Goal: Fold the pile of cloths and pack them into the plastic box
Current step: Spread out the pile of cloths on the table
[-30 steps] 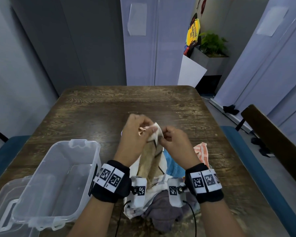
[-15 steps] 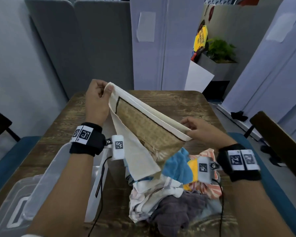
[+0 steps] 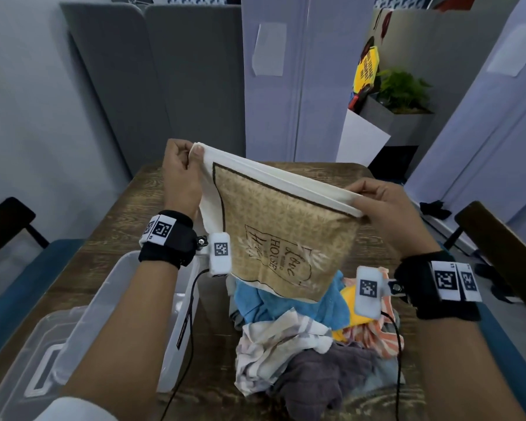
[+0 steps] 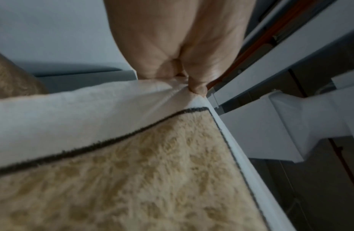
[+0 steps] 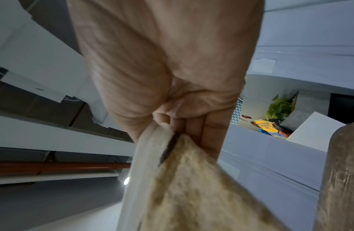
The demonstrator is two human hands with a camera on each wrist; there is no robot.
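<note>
Going by the drape: soft, light, floppy towel (image 3: pixel 286 238), no stiffness, fuzzy so not slippery, nothing to break. Likely to sag wherever unsupported, so best taken by the corners or along the hem and kept taut btw both hands.

Held up in the air now, above the far part of the pile (image 3: pixel 301 354), off the table (image 3: pixel 119 235). Pinched at its top left corner by left hand (image 3: pixel 179 174), thumb on the near face, fingers curled behind. Pinched at its top right corner by right hand (image 3: pixel 386 205), which sits lower and nearer, so the top hem slopes down to the right. Seems doubled: two white edges run along the top.

Printed tan side faces near. Bottom edge hangs at the blue cloth (image 3: pixel 286 308) on the pile; touching or just clear, can't tell.

Box (image 3: pixel 110 278) at near left on the table, open, under the left forearm, w/ lid (image 3: pixel 28 375) beside it, nearer and further left. Rest of pile crumpled, not yet folded.
</note>
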